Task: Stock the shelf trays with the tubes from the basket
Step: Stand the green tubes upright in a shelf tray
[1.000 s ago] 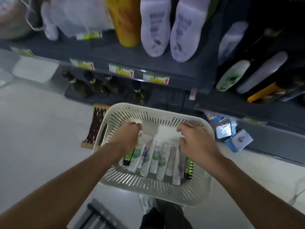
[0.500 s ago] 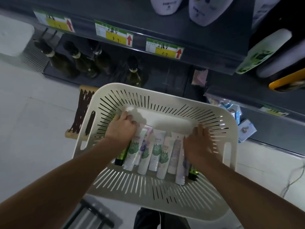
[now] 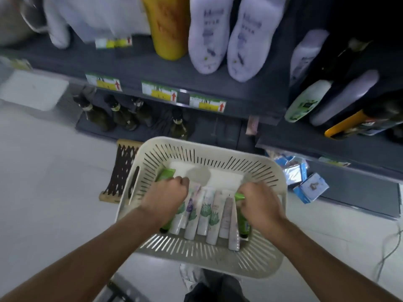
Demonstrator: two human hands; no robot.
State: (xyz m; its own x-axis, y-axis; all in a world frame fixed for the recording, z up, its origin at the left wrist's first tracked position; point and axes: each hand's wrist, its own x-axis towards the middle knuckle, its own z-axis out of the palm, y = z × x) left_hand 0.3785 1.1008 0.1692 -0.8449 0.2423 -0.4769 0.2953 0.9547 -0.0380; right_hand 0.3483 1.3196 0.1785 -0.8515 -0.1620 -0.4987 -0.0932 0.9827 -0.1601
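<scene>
My left hand (image 3: 163,199) is curled round a green tube (image 3: 166,174) at the left wall of the basket (image 3: 209,150). My right hand (image 3: 259,203) clasps a second green tube (image 3: 242,222) by the right wall. White tubes (image 3: 205,212) lie in a row between them, with open basket floor beyond. Above centre, the shelf edge (image 3: 239,110) overhangs dark bottles (image 3: 122,115). Blue boxes (image 3: 310,188) lie at right.

Only way in is from above: the cream slotted plastic basket (image 3: 209,149) is open-topped but walled all round. Your left hand (image 3: 163,199), gripping the left green tube (image 3: 166,174), and right hand (image 3: 259,203), gripping the right green tube (image 3: 243,223), block both ends of the white plastic tube row (image 3: 205,214); the floor past it is bare. A dark grey shelf edge (image 3: 250,101) juts beyond the far rim.
</scene>
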